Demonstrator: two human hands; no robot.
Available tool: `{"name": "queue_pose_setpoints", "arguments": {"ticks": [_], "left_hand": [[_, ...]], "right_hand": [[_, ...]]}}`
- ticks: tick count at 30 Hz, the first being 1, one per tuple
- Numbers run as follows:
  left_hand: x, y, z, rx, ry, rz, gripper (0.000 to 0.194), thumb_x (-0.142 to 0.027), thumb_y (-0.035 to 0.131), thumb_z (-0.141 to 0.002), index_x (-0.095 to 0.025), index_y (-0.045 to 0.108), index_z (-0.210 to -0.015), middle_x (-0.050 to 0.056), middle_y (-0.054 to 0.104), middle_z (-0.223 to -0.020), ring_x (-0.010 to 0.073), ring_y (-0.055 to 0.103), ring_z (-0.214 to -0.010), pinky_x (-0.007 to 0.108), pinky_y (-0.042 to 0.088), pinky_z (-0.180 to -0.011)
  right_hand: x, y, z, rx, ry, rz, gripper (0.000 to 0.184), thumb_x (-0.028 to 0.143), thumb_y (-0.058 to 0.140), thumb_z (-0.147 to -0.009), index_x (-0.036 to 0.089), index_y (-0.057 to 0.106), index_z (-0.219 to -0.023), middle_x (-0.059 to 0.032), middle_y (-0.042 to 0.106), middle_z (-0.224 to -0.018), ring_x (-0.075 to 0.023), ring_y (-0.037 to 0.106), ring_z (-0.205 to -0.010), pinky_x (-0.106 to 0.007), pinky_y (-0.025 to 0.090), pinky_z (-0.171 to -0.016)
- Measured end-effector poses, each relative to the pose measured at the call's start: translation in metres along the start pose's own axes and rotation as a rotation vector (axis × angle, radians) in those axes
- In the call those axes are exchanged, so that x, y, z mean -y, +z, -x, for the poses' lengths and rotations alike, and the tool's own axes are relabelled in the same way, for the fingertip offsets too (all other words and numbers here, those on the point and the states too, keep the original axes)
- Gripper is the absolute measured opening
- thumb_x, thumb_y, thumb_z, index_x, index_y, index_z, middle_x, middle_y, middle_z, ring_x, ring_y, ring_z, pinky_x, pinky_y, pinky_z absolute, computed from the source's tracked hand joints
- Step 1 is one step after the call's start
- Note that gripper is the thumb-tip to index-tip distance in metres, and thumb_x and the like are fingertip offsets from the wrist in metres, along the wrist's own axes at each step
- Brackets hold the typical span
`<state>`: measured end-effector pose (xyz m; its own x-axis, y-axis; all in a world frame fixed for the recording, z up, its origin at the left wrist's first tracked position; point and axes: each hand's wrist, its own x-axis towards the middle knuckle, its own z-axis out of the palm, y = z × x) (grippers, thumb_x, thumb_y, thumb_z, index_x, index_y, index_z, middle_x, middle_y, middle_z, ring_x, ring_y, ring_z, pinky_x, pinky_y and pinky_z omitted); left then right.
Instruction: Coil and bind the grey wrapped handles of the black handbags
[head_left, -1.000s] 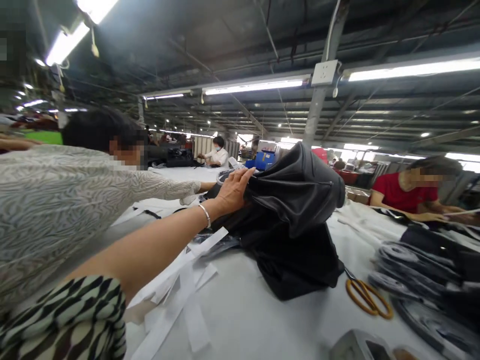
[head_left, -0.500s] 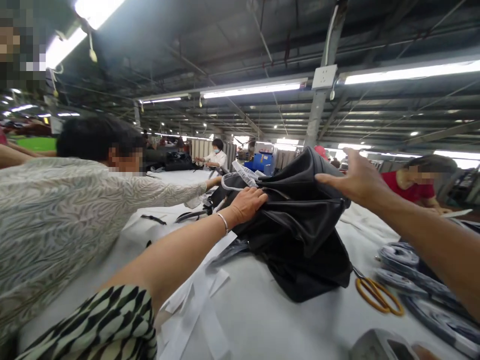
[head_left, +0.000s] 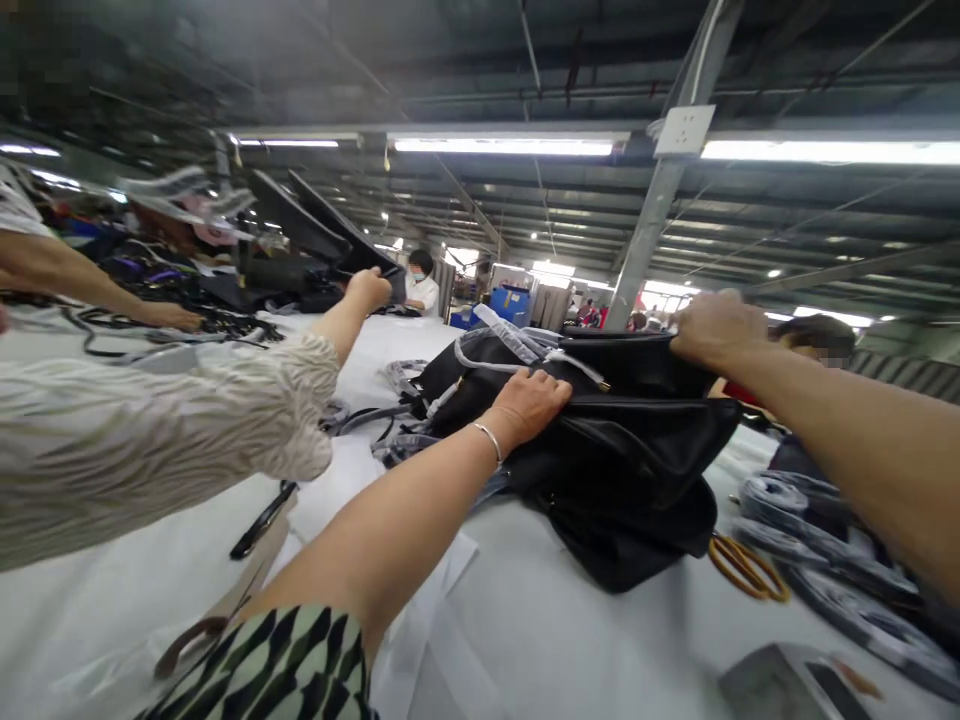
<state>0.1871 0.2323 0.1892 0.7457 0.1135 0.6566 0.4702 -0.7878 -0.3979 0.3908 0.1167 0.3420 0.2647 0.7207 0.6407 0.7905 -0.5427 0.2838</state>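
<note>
A black leather-like bag (head_left: 622,500) lies slumped on the white table (head_left: 555,650), its upper edge pulled up toward the right. My left hand (head_left: 532,400) is closed over a fold near the bag's middle. Farther right, my right hand (head_left: 720,325) grips the bag's raised edge, its fingers curled and partly hidden. A strap wrapped in pale covering (head_left: 510,335) lies across the bag's far left part, and a small gold-coloured metal end shows on it.
Orange-handled scissors (head_left: 750,570) lie right of the bag, beside several wrapped coiled straps (head_left: 795,510). A grey device (head_left: 780,680) stands at the front right. White paper strips (head_left: 442,610) lie in front. At left, a co-worker's hand (head_left: 369,290) holds up a black piece (head_left: 315,220).
My right hand has gone from open fingers beside the bag to a closed grip on its edge. The co-worker at left has lifted a black piece. The view has shifted slightly.
</note>
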Motion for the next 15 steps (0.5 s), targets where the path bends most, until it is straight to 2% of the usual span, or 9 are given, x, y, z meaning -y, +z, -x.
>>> {"name": "queue_pose_setpoints", "arguments": {"ticks": [3,6,10,12,15], "left_hand": [[0.002,0.002,0.002,0.007,0.007,0.013,0.016,-0.014,0.041,-0.095,-0.015,0.054,-0.104,0.011,0.066,-0.099,0.0240,0.059,-0.093,0.038,0.039,-0.078],[0.001,0.000,0.005,0.041,0.032,0.006,0.020,-0.015,0.040,-0.095,-0.014,0.054,-0.108,0.013,0.065,-0.106,0.0253,0.058,-0.098,0.040,0.039,-0.083],[-0.005,-0.010,0.007,0.089,0.072,0.008,0.025,-0.014,0.040,-0.094,-0.010,0.055,-0.113,0.018,0.061,-0.116,0.0265,0.056,-0.106,0.040,0.039,-0.085],[-0.010,-0.019,0.006,0.103,0.086,0.020,0.023,-0.014,0.041,-0.094,-0.011,0.057,-0.110,0.017,0.064,-0.109,0.0254,0.058,-0.101,0.039,0.040,-0.084],[-0.023,-0.032,0.008,0.104,0.080,0.038,0.018,-0.014,0.044,-0.092,-0.011,0.059,-0.100,0.014,0.067,-0.093,0.0240,0.061,-0.089,0.038,0.040,-0.079]], "right_hand": [[-0.041,-0.021,0.015,0.047,0.182,0.091,0.027,0.024,0.053,-0.078,0.016,0.070,-0.097,-0.0171,0.058,-0.109,-0.0283,0.048,-0.101,-0.038,0.033,-0.067],[-0.070,-0.044,0.023,-0.073,0.340,0.044,0.019,0.026,0.056,-0.075,0.022,0.071,-0.086,-0.0106,0.061,-0.104,-0.0239,0.051,-0.094,-0.035,0.031,-0.063],[-0.084,-0.091,0.025,-0.181,0.272,0.055,0.020,0.022,0.058,-0.072,0.018,0.073,-0.085,-0.0117,0.062,-0.106,-0.0225,0.053,-0.097,-0.035,0.031,-0.066],[-0.084,-0.121,0.024,-0.225,0.252,0.045,0.028,0.023,0.054,-0.074,0.013,0.073,-0.093,-0.0121,0.061,-0.110,-0.0221,0.054,-0.102,-0.035,0.032,-0.069],[-0.084,-0.165,0.018,-0.312,0.301,0.030,0.044,0.033,0.045,-0.081,0.003,0.072,-0.098,-0.0128,0.061,-0.114,-0.0219,0.055,-0.105,-0.036,0.033,-0.069]]}}
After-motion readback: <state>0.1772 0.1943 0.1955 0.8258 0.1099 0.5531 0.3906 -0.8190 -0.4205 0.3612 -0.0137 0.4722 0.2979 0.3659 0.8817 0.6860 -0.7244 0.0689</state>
